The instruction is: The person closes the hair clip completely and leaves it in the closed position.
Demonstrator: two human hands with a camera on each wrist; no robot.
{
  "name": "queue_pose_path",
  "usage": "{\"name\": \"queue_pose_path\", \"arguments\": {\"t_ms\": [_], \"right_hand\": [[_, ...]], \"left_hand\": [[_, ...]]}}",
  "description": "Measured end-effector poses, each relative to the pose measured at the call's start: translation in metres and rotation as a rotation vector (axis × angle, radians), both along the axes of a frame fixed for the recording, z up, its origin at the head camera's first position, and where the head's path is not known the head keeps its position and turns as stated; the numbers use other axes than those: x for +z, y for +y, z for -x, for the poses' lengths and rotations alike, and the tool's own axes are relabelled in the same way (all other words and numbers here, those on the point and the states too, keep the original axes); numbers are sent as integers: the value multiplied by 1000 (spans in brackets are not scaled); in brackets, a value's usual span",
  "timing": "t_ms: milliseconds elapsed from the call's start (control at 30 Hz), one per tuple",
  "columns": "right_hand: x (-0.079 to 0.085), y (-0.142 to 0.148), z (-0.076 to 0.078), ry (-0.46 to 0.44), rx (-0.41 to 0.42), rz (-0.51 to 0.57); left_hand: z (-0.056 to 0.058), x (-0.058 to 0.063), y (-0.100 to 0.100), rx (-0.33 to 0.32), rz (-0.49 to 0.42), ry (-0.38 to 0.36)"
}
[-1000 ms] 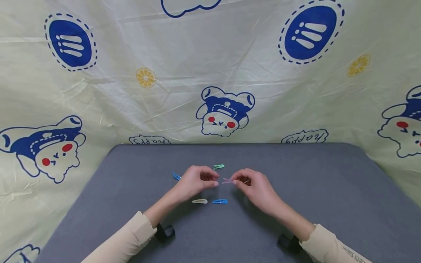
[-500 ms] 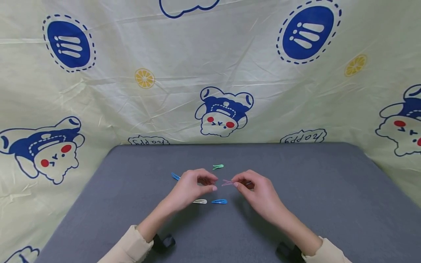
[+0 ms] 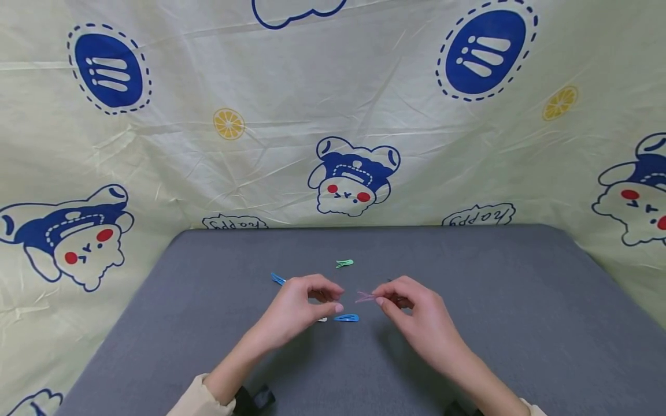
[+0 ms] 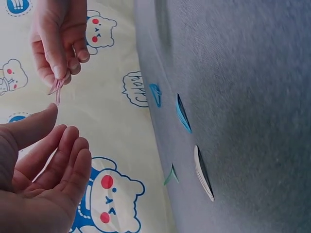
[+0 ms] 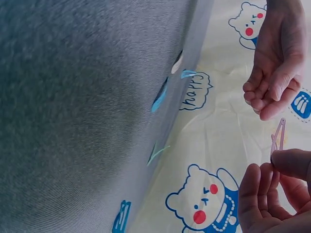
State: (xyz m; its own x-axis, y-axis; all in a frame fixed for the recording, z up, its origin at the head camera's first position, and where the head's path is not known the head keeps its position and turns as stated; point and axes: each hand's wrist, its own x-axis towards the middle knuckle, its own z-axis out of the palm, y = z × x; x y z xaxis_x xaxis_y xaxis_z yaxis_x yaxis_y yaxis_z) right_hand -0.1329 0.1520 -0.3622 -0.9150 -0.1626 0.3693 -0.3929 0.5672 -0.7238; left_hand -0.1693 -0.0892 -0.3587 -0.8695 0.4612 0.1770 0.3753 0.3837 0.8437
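Between thumb and fingers, my right hand (image 3: 418, 318) pinches a pink snap hair clip (image 3: 365, 297) above the table. Its two legs stand apart, pointing toward my left hand (image 3: 299, 306). That left hand holds nothing; its thumb and loosely bent fingers are spread, with a small gap to the clip in the head view. On the table lie a green hair clip (image 3: 344, 263), a blue hair clip (image 3: 347, 318) and another blue one (image 3: 278, 279). A cream hair clip (image 4: 204, 173) is mostly covered by my left hand in the head view.
The grey table (image 3: 494, 277) extends around both hands. Behind it hangs a pale printed curtain (image 3: 281, 167). In the right wrist view, one more blue clip (image 5: 121, 217) lies near the bottom edge.
Both hands have come slightly nearer the table's front, the pink clip moving along in my right hand. My left hand now covers most of the cream clip in the head view.
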Motion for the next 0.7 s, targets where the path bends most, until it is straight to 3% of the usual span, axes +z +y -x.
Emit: {"name": "queue_pose_path", "arguments": {"t_ms": [533, 700], "right_hand": [[0, -4, -18, 61, 15, 67], [1, -6, -20, 73, 25, 63]], "left_hand": [[-23, 1, 3, 19, -120, -34], [-27, 1, 5, 28, -132, -9]]}}
